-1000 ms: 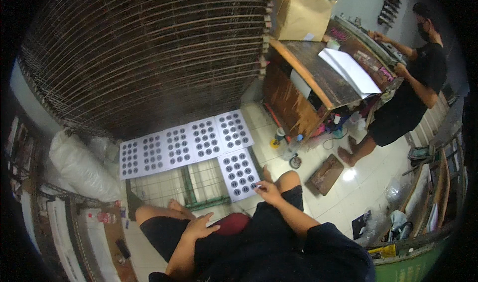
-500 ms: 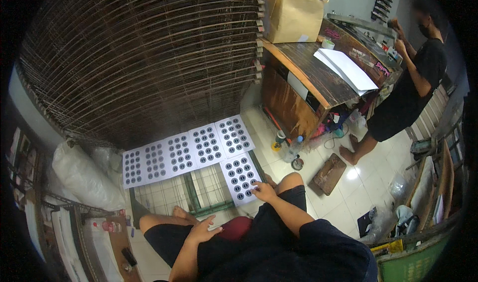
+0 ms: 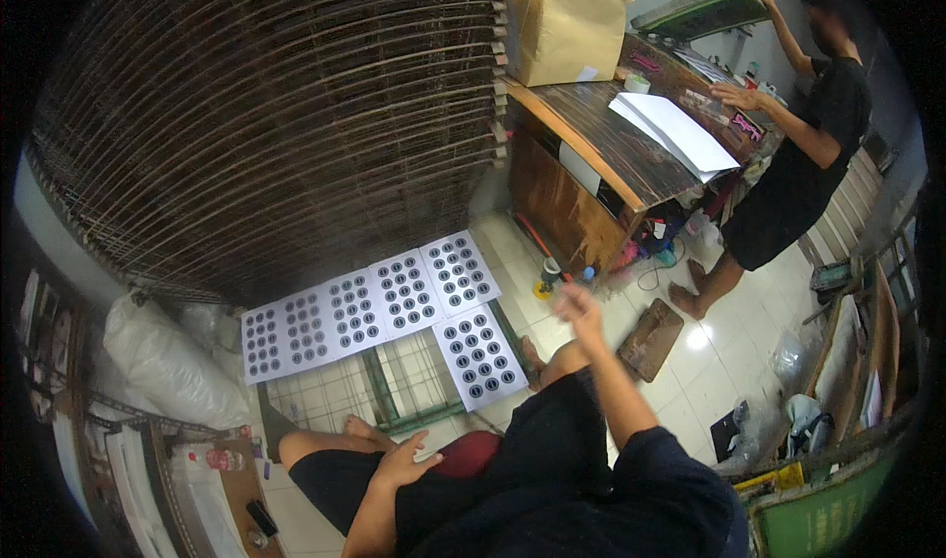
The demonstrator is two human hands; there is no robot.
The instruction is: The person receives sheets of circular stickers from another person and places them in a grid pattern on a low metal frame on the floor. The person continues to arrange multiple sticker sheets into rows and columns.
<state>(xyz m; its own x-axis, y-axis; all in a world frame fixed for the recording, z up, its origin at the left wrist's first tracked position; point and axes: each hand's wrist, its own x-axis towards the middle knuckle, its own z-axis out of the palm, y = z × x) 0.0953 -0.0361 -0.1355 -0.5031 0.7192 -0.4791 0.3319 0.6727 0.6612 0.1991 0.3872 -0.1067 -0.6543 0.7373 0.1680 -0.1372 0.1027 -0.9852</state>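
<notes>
White sheets printed with dark round marks lie in a row on a wire rack with a green frame (image 3: 419, 422). One more sheet (image 3: 480, 356) lies nearer to me, below the row's right end, with nothing on top of it. My right hand (image 3: 579, 314) is raised above the floor, right of that sheet; motion smears its fingers, and nothing shows clearly in it. Over my lap, next to a dark red patch of cloth, rests my left hand (image 3: 402, 462). Its fingers are stretched out and it holds nothing.
A tall stack of wire racks (image 3: 266, 134) rises behind the sheets. To the right stands a wooden desk (image 3: 581, 125) with white paper (image 3: 680, 134) and a brown package (image 3: 567, 36). A co-worker (image 3: 818, 164) there holds up a green-framed screen (image 3: 705, 11). A brown block (image 3: 650, 339) sits on the floor.
My right hand has lifted off the nearer sheet and moved up and to the right. My left hand has barely moved. The co-worker has raised the framed screen and lowered one hand towards the desk.
</notes>
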